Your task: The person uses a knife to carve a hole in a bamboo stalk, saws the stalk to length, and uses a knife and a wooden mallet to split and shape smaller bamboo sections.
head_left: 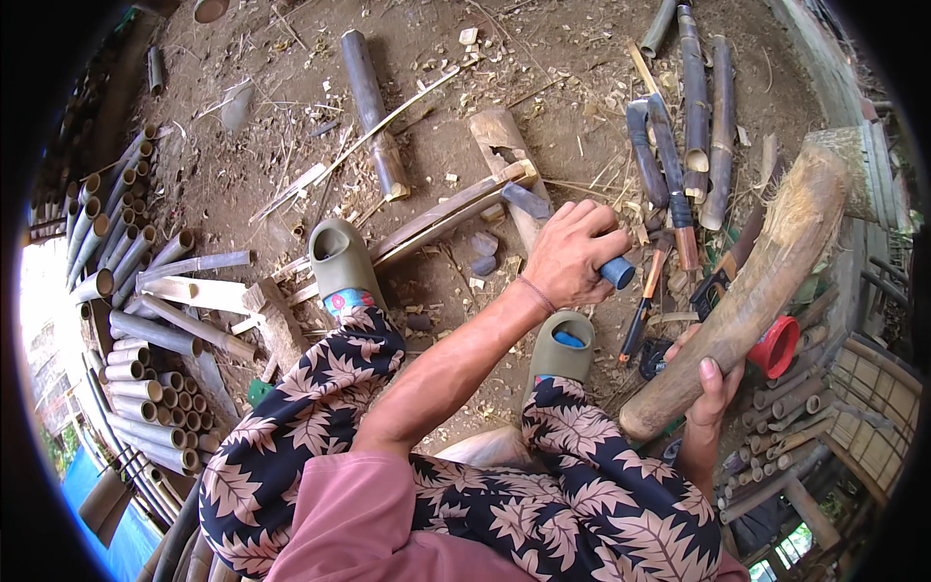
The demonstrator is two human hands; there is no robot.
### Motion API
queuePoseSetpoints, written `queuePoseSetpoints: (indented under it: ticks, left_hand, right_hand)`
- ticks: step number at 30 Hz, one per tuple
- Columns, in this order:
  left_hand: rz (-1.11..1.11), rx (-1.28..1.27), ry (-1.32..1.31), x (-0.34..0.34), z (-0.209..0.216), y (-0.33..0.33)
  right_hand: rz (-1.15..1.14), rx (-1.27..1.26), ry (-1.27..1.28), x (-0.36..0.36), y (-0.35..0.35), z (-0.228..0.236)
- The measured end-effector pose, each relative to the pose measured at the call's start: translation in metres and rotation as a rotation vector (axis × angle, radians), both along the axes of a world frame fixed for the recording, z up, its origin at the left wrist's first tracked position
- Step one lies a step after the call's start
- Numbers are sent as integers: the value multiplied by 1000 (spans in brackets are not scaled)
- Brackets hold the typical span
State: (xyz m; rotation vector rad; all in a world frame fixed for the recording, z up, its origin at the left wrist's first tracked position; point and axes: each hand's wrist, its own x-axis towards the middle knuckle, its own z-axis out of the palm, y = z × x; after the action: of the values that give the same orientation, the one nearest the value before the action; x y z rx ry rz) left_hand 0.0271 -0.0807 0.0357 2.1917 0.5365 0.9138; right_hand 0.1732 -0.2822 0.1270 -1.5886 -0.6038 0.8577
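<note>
My left hand (574, 254) is closed round a short tool whose blue handle end (618, 273) sticks out to the right. Its flat grey blade (527, 201) points up and left, over a broad bamboo piece (502, 145) and the end of a split bamboo pole (427, 225). I cannot tell whether the blade touches them. On the right, my right hand (713, 388) grips a thick wooden log (727, 315) near its lower end, the thumb showing on top. The log slants up and right to a frayed, fibrous end.
Beyond my green clogs (341, 254), a dark bamboo length (371, 107) lies among shavings on the dirt. Near the right hand are a sheathed blade (669, 160), an orange-and-black-handled tool (642, 312) and a red container (776, 346). Bamboo tubes are stacked left (145, 388) and right.
</note>
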Motion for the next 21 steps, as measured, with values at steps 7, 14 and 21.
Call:
queuePoseSetpoints:
  ticks: [7, 14, 21]
  left_hand:
    - [-88, -25, -24, -1, -8, 13]
    - [-63, -160, -54, 5, -3, 36]
    - [-36, -218, -56, 6, -8, 42]
  right_hand:
    - [24, 13, -47, -7, 2, 3]
    - [246, 192, -41, -24, 7, -21]
    - [395, 27, -81, -15, 51, 15]
